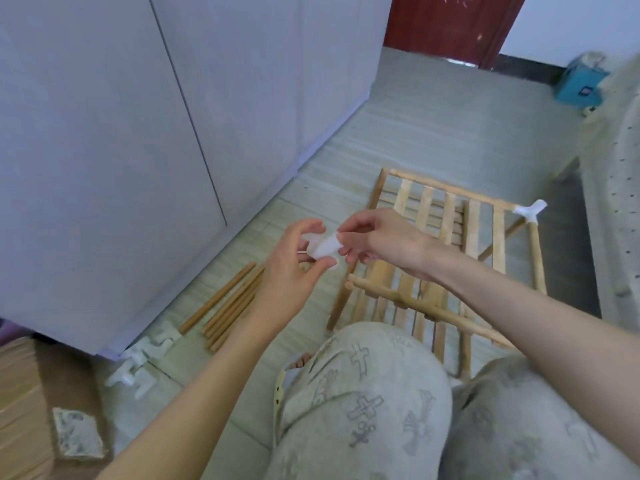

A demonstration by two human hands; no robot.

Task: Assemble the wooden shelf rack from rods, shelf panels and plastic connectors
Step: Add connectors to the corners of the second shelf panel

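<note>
Left hand [294,261]: raised above the floor, fingers curled round a white connector [323,249], thumb underneath.
Right hand [381,242]: level with the left, fingertips pinching the same connector from the other side. Connector held between both hands, clear of the floor, just left of the rack [446,258].

Rack: partly built, lying on the floor [415,126] ahead of the knees. Slatted shelf panels joined by rods at the edges. One fitted connector [529,211] at the far right corner, white, with a rod running down from it. Near left corner rod end bare.

Loose rods [225,301]: bundle of several, lying side by side on the floor, left of the rack and below the left hand, ends pointing toward the cabinet [104,150].

Spare connectors [138,362]: small white heap on the floor at the cabinet's lower corner, just beside the near ends of the loose rods.

Cabinet: pale, flat doors, filling the left of the view.
Red door [450,26]: far end of the room.
Blue box [580,81]: on the floor at the far right wall.
Patterned trousers [363,410]: both knees in the foreground, near rail of the rack just beyond them.
</note>
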